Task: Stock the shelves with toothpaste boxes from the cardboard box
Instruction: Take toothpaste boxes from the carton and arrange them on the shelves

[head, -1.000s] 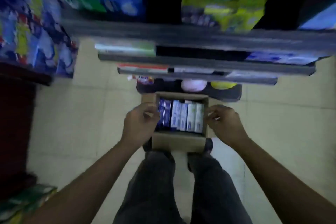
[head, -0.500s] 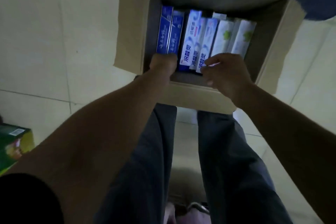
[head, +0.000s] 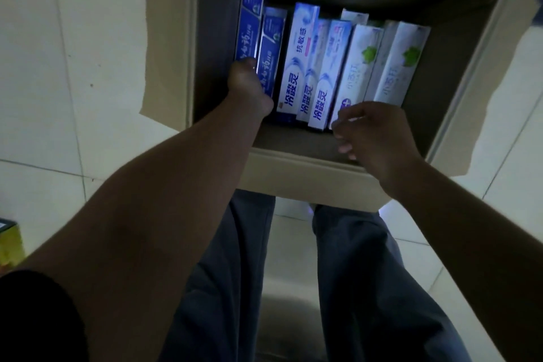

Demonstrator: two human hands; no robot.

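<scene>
Within the last second, I saw both hands leave the cardboard box (head: 308, 176) rim and go inside. The left hand (head: 249, 88), centre left, rests on 2 dark blue toothpaste boxes (head: 249, 23); I cannot tell its finger grip. The right hand (head: 379, 138) hovers with fingers loosely curled beside the white toothpaste boxes (head: 396, 67). I judge picking is starting.
</scene>
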